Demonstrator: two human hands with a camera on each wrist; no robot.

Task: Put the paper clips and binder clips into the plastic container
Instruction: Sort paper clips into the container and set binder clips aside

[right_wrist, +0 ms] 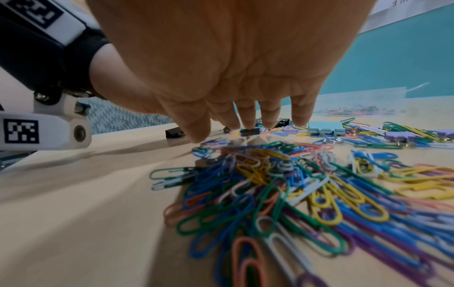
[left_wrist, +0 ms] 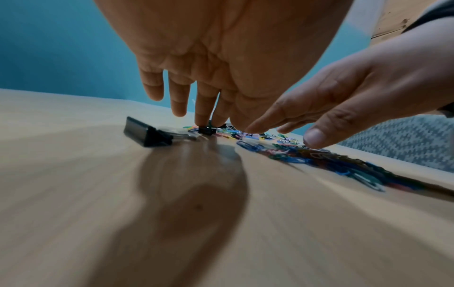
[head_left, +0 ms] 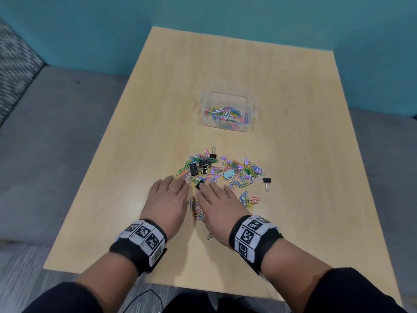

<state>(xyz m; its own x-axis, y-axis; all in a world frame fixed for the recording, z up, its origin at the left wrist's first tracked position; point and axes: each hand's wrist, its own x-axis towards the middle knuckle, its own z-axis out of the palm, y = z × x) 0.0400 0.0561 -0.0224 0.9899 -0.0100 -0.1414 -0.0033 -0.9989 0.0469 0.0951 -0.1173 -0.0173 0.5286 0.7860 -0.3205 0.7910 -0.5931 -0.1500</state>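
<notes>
Wooden table (head_left: 293, 91): both hands, left hand (head_left: 168, 201) and right hand (head_left: 217, 203), palm-down, grips spread, holding nothing.

Light wood table (head_left: 237, 71) against teal wall (head_left: 203, 12); grey patterned seat (head_left: 15, 62) at left.

Mixed clips (head_left: 225, 172) heaped on table; clear container (head_left: 226, 112) partly filled.

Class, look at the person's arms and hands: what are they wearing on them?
Both hands, left hand and right hand, are bare. Each wrist carries a black band faced with white panels printed with black square codes. Black sleeves cover the forearms.
</notes>
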